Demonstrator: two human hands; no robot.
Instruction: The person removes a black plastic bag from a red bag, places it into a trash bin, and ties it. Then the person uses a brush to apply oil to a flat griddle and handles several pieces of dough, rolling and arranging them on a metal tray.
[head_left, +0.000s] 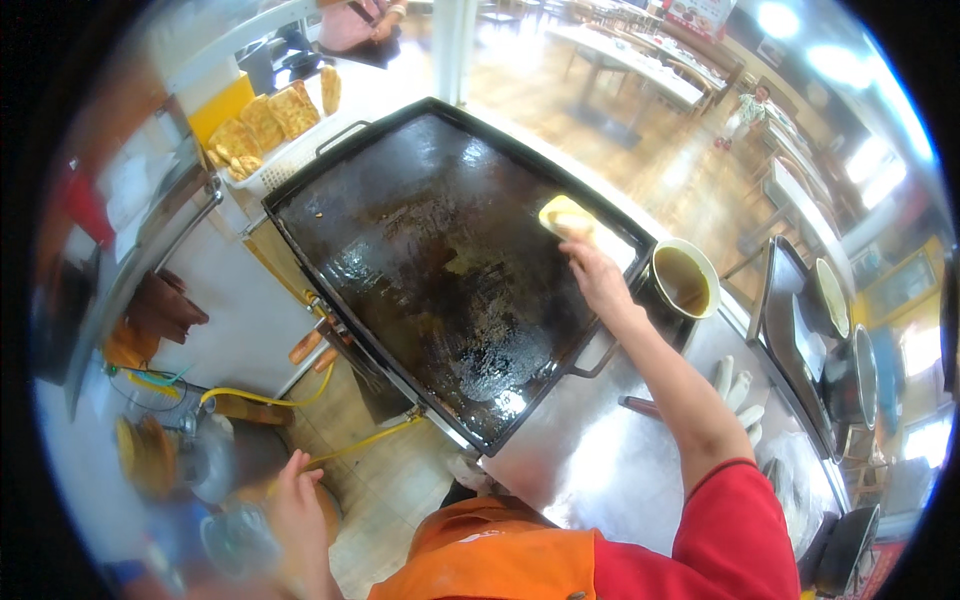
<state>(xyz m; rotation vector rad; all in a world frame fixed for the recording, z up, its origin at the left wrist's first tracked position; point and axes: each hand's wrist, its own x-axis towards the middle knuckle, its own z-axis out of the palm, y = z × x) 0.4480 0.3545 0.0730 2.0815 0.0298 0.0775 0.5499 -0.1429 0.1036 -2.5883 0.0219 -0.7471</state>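
My right hand (596, 279) is over the right side of a large black oiled griddle (442, 247). Its fingers are curled around a blurred, pale tool (571, 223) that looks like a brush; its handle is hidden. Beneath lies a flat piece of dough (615, 244), white near the rim and yellow at its far end. A pot of brown-yellow liquid (681, 281) stands just right of the dough. My left hand (300, 491) hangs low at the left, empty, its fingers spread, apart from the griddle.
A white basket (281, 172) of browned flatbreads (259, 124) stands behind the griddle's left corner. Wooden handles (307, 349) stick out by its left side. Dough pieces (739, 390) lie on the steel counter (592, 457). A dark tray (791, 337) carries pots. A distant person (750, 109) stands among tables.
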